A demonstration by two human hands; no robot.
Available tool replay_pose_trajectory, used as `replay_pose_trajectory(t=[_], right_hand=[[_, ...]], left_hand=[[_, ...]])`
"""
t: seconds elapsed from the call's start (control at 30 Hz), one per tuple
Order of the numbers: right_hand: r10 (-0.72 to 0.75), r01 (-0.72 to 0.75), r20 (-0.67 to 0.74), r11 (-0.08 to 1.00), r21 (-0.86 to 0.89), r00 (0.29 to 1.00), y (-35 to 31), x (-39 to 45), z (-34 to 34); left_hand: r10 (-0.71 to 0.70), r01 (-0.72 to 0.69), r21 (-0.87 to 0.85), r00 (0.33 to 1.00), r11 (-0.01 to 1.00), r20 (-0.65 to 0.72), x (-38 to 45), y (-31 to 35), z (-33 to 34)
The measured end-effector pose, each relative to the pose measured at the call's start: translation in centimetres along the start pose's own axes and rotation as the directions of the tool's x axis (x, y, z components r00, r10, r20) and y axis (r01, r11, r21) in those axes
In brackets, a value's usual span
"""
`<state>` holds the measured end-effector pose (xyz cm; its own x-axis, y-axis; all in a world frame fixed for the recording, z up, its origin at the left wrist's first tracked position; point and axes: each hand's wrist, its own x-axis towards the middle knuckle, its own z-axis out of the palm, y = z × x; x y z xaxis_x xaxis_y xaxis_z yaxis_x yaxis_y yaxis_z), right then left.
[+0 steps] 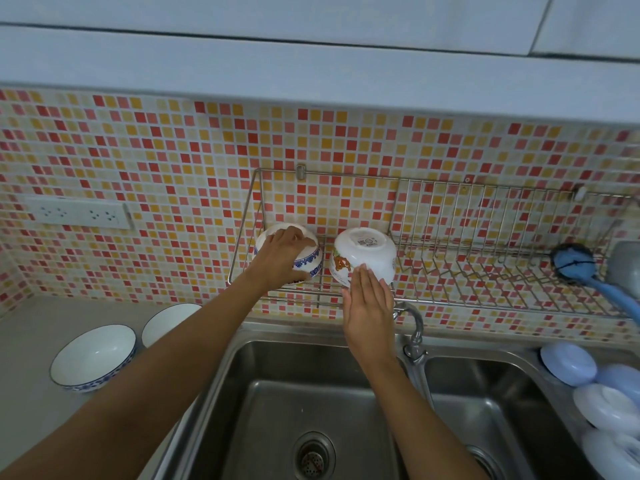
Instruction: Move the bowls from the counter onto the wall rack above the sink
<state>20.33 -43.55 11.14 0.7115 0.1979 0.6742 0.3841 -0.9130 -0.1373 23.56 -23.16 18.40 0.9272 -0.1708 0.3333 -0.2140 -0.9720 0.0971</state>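
Note:
Two bowls sit upside down on the left end of the wire wall rack [450, 216] above the sink. My left hand [282, 252] grips the blue-patterned white bowl [310, 259] from above. Beside it, the white bowl with an orange picture [367, 251] rests tilted on the rack floor, and my right hand [369, 303] lies flat against its near side with straight fingers. On the counter at the left stand two upright white bowls with blue rims, one nearer [93, 356] and one behind it [169, 322], partly hidden by my left forearm.
A double steel sink [277, 393] lies below the rack, its tap [414, 327] just right of my right hand. A blue brush [581, 268] lies on the rack's right end. Pale lids or plates [588, 393] stack at the far right. A wall socket [79, 213] sits left.

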Motion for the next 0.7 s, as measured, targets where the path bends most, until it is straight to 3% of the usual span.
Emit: replay_pose_trajectory(t=[0.17,0.43,0.6,0.7], right_hand=[[0.014,-0.014,0.016,1.0,0.001,1.0,0.3,-0.7,-0.2],[0.088,-0.09,0.11,0.996,0.017,0.99,-0.2,-0.2,-0.9],[0.108,-0.118,0.138,0.991,0.066,0.984,-0.8,-0.2,-1.4],[0.099,-0.11,0.088,0.985,0.134,0.991,-2.0,-1.7,-1.1]], left_hand=[[-0.092,0.062,-0.152,0.977,0.986,-0.194,-1.9,-0.5,0.5],[-0.148,0.151,0.006,0.977,0.989,-0.151,-6.9,-0.2,2.4],[-0.154,0.157,0.003,0.972,0.988,-0.176,-10.5,-0.2,3.2],[-0.177,0.164,-0.089,0.969,0.982,-0.173,-13.7,-0.2,3.4]])
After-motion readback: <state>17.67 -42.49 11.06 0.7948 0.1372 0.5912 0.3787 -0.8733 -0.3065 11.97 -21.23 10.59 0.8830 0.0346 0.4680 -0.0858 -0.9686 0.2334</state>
